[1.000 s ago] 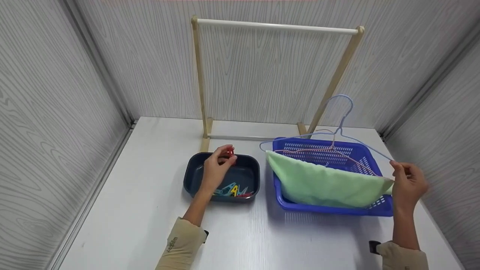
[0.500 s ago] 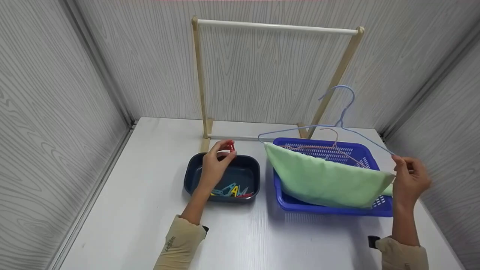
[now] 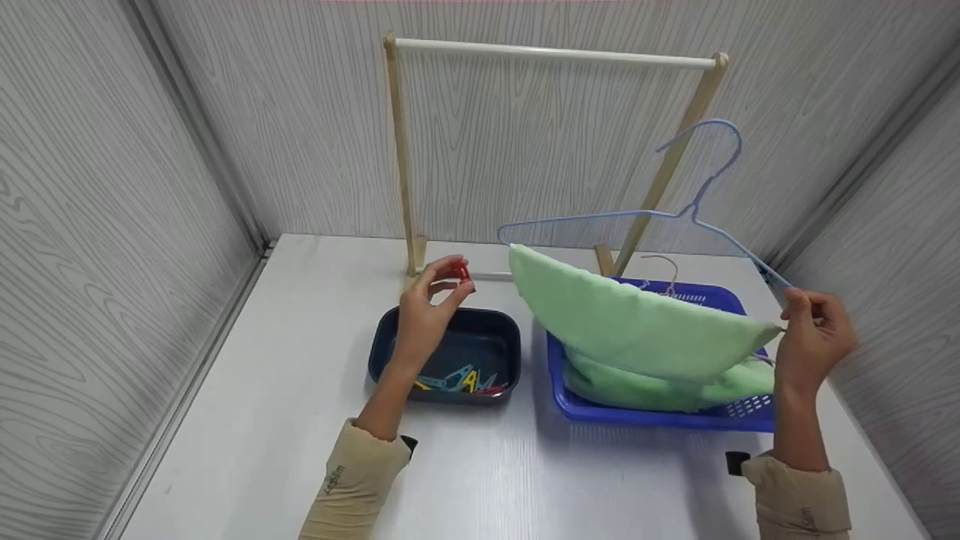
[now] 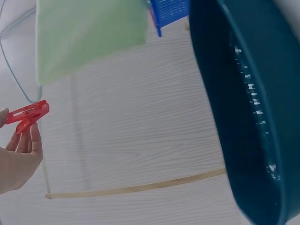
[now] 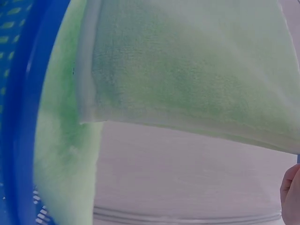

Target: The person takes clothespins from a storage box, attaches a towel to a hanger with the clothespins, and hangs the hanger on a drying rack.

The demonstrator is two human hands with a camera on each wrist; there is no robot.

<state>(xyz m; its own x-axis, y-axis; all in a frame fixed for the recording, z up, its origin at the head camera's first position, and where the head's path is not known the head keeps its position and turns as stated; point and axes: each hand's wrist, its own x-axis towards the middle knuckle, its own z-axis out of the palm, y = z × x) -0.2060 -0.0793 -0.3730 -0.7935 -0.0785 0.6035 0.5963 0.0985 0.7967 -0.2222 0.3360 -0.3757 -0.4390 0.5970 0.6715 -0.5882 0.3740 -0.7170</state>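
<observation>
Pinching a red clip (image 3: 463, 271) between thumb and fingertips, the left hand (image 3: 424, 315) is raised above a dark tray (image 3: 487, 345), where more clips (image 3: 454, 377) lie in the near part. To the right, a light green cloth (image 3: 630, 315) hangs along the lower bar of a blue hanger (image 3: 600, 216), so the draping looks done; the red clip is not on the cloth yet, and the hanger's hook is apart from the rack's white rail (image 3: 555, 52). Below, a blue basket (image 3: 637, 418) holds a second green cloth (image 3: 637, 386) and a pink hanger (image 3: 675, 270), apparently awaiting handling. Farthest right, the right hand (image 3: 814, 341) grips the blue hanger's end; whether it also pinches the cloth's corner, I cannot tell. The work seems roughly midway. Around it, a pale left wall (image 3: 90, 225) with wavy wood grain borders a glossy white table (image 3: 240, 420), matched by a similar right wall (image 3: 885, 225).
</observation>
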